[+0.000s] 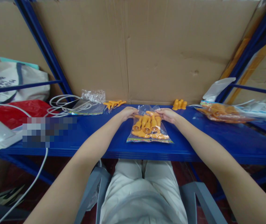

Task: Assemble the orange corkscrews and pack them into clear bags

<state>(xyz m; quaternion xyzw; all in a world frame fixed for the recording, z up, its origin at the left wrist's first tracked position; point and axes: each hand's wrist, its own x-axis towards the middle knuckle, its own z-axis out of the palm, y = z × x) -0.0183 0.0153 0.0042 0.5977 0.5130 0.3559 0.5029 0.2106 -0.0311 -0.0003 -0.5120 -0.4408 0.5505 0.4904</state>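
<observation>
A clear plastic bag (132, 139) lies on the blue table right in front of me, its coloured strip towards the near edge. Inside it are several orange plastic pieces (147, 125), some shaped like small cones or horns, others like handles. My left hand (130, 113) pinches the bag's far left corner, fingers partly hidden. At the far right corner, my right hand (167, 115) grips the bag between thumb and fingers.
Orange pieces with small chains (114, 104) and short orange cups (179, 104) stand along the cardboard wall (147, 56). A filled bag (223, 111) is at right. White cable (61, 104), an empty-looking bag (89, 104) and red plastic (27, 110) are at left.
</observation>
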